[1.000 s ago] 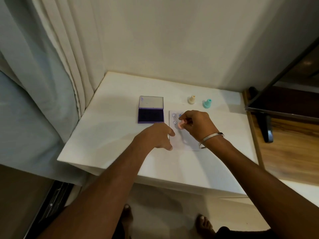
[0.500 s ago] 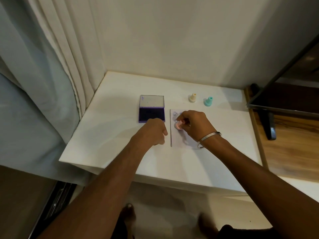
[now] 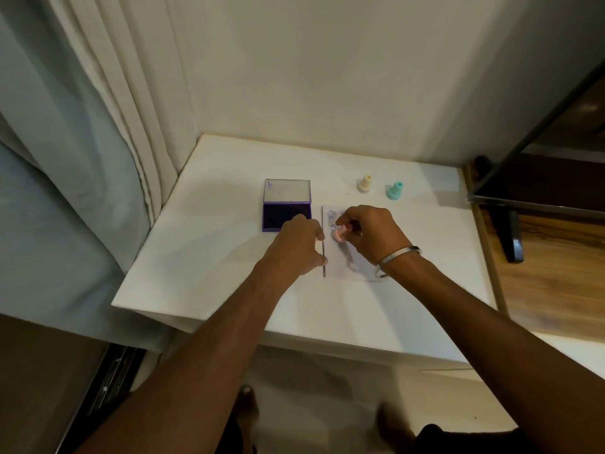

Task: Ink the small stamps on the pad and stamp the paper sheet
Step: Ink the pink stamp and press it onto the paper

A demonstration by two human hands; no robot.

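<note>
Head view. The paper (image 3: 340,263) lies flat near the centre of the white tabletop (image 3: 209,257). Two round smiley prints are visible on its upper left area. The right hand (image 3: 370,234) is over the paper, its fingers (image 3: 343,221) pinched on a pink stamp (image 3: 340,234), which is tilted just beside the lower print. The left hand (image 3: 298,247) rests at 9 o'clock of the paper, fingers curled, at the paper's left edge; whether it grips anything cannot be told. The open ink pad (image 3: 286,217) lies at 10 o'clock of the paper. A cream stamp (image 3: 365,184) and a teal stamp (image 3: 394,190) stand upright at 12 o'clock, apart from each other.
</note>
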